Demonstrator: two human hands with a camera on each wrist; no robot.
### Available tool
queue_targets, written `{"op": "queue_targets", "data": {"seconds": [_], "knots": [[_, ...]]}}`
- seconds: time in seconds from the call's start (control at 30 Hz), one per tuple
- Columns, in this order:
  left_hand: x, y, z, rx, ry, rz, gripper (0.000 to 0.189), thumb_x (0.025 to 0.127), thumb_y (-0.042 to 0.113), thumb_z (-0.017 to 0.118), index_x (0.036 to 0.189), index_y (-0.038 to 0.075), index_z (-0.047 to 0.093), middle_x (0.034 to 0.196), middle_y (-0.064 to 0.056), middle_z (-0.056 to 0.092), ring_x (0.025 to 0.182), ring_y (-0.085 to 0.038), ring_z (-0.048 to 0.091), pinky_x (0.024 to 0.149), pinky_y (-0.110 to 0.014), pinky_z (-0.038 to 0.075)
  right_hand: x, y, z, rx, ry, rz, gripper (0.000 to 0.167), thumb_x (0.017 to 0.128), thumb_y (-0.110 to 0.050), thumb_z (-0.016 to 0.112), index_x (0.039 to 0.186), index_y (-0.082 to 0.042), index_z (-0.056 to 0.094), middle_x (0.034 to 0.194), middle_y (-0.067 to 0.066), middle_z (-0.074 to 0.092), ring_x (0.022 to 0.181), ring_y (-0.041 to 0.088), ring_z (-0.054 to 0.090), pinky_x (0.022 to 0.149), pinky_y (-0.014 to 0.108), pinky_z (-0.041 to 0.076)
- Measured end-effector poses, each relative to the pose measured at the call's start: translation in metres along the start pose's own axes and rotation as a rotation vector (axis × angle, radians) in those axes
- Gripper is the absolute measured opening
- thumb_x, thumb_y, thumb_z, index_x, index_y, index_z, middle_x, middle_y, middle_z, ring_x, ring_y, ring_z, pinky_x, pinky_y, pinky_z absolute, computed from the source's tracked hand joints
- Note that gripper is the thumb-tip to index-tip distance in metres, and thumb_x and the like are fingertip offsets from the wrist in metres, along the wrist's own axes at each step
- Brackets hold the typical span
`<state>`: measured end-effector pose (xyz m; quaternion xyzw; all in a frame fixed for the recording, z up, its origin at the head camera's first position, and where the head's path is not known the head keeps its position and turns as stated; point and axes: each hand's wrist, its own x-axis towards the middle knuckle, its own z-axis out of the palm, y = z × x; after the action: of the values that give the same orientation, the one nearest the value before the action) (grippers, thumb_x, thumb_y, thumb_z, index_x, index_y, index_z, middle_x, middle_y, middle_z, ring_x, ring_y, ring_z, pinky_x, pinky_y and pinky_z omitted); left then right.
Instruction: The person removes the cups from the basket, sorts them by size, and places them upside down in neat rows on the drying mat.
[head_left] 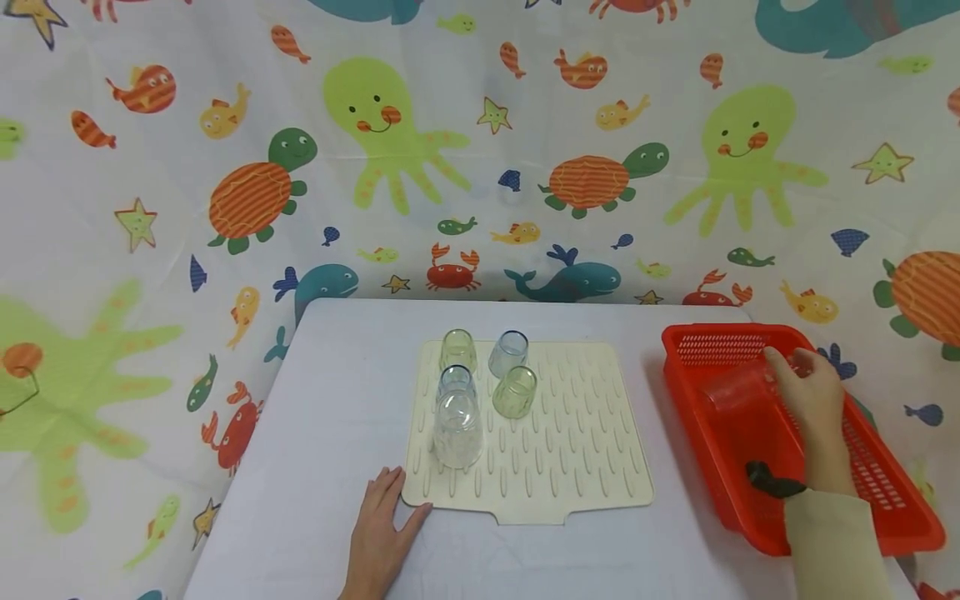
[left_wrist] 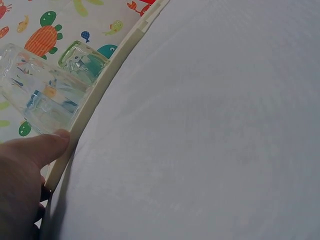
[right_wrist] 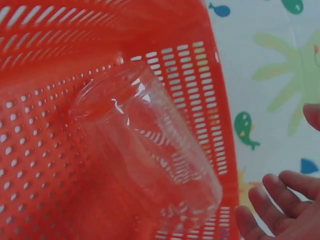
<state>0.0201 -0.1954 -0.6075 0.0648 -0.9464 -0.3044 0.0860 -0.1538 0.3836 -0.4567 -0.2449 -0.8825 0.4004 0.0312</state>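
Observation:
My left hand (head_left: 381,533) lies at the near left corner of a cream ridged draining mat (head_left: 570,433), fingers along its side and thumb at its front edge. On the mat stand a tall clear glass (head_left: 457,437) and several small tumblers, among them a greenish one (head_left: 515,393) and a bluish one (head_left: 508,354). Over the red plastic basket (head_left: 697,450) is my right hand (head_left: 813,396), fingers spread and loosely bent. Beside it a large clear glass (right_wrist: 150,155) lies on its side in the basket; the right wrist view shows a gap between fingers and glass.
A white cloth (head_left: 345,375) covers the table, with the basket along its right edge. Behind it hangs a curtain (head_left: 420,250) printed with sea animals. The small tumblers cluster on the mat's left half, close behind and beside the tall glass.

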Motion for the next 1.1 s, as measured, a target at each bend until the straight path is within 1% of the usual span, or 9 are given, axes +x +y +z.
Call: {"op": "queue_targets", "data": {"seconds": [0.17,0.33,0.53,0.6,0.7,0.83,0.9,1.0,1.1], "knots": [[0.001,-0.001,0.0,-0.007,-0.004,0.0,0.075,0.081,0.038,0.083,0.139,0.0,0.055,0.145,-0.012,0.054,0.145,-0.034,0.041,0.123,-0.051,0.03,0.009,0.009,-0.002,0.075,-0.018,0.103,0.092,0.096,-0.067,0.041,0.16,-0.004,0.018,0.164,0.025,0.022,0.139,0.047,0.034,0.118,0.064,0.034],[0.002,-0.001,-0.001,-0.006,-0.014,-0.002,0.074,0.082,0.038,0.082,0.139,-0.001,0.055,0.145,-0.013,0.054,0.145,-0.034,0.04,0.123,-0.051,0.03,0.014,0.021,-0.001,0.086,-0.038,0.167,0.096,0.095,-0.068,0.041,0.159,-0.001,0.017,0.163,0.027,0.022,0.138,0.048,0.034,0.117,0.066,0.034],[0.005,-0.003,-0.003,-0.006,-0.041,-0.022,0.074,0.083,0.039,0.081,0.14,0.0,0.055,0.147,-0.013,0.053,0.146,-0.033,0.039,0.124,-0.05,0.029,0.019,0.027,0.003,0.155,-0.053,0.297,0.1,0.093,-0.068,0.047,0.16,-0.003,0.013,0.157,0.028,0.03,0.123,0.043,0.046,0.113,0.064,0.042],[0.007,-0.004,-0.004,-0.006,-0.046,-0.027,0.073,0.083,0.039,0.081,0.14,0.0,0.055,0.147,-0.013,0.053,0.146,-0.033,0.039,0.125,-0.05,0.028,0.021,0.028,0.004,0.164,-0.065,0.325,0.103,0.091,-0.07,0.05,0.159,-0.002,0.015,0.151,0.028,0.034,0.117,0.041,0.048,0.108,0.062,0.048],[0.009,-0.005,-0.004,-0.005,-0.048,-0.027,0.073,0.083,0.038,0.081,0.139,0.0,0.056,0.147,-0.013,0.054,0.146,-0.033,0.039,0.125,-0.05,0.029,0.026,0.03,0.006,0.125,-0.081,0.334,0.107,0.089,-0.072,0.051,0.155,0.006,0.02,0.139,0.029,0.04,0.11,0.038,0.05,0.085,0.049,0.06],[0.011,-0.006,-0.004,-0.011,-0.046,-0.024,0.072,0.083,0.038,0.082,0.139,0.0,0.056,0.146,-0.012,0.054,0.146,-0.033,0.039,0.125,-0.049,0.029,0.031,0.032,0.011,0.046,-0.085,0.323,0.097,0.088,-0.074,0.049,0.135,0.01,0.04,0.109,0.02,0.052,0.096,0.031,0.053,0.061,0.028,0.051],[0.01,-0.007,-0.003,-0.015,-0.044,-0.024,0.072,0.082,0.038,0.082,0.139,0.001,0.056,0.146,-0.012,0.054,0.146,-0.033,0.04,0.125,-0.049,0.028,0.034,0.033,0.013,0.055,-0.092,0.333,0.09,0.088,-0.074,0.051,0.127,0.008,0.044,0.094,0.012,0.054,0.088,0.027,0.054,0.058,0.027,0.05],[0.01,-0.007,-0.002,-0.015,-0.039,-0.019,0.072,0.083,0.038,0.082,0.139,0.001,0.056,0.146,-0.012,0.054,0.146,-0.033,0.04,0.125,-0.05,0.029,0.036,0.033,0.017,0.09,-0.105,0.36,0.086,0.086,-0.075,0.053,0.123,0.003,0.045,0.083,0.004,0.054,0.081,0.022,0.054,0.058,0.028,0.053],[0.01,-0.007,-0.002,-0.01,-0.031,-0.013,0.073,0.082,0.039,0.082,0.139,0.001,0.056,0.146,-0.012,0.054,0.145,-0.033,0.04,0.124,-0.05,0.029,0.036,0.032,0.021,0.083,-0.114,0.374,0.1,0.084,-0.079,0.051,0.134,0.007,0.04,0.09,0.009,0.056,0.086,0.024,0.055,0.059,0.028,0.053]]}}
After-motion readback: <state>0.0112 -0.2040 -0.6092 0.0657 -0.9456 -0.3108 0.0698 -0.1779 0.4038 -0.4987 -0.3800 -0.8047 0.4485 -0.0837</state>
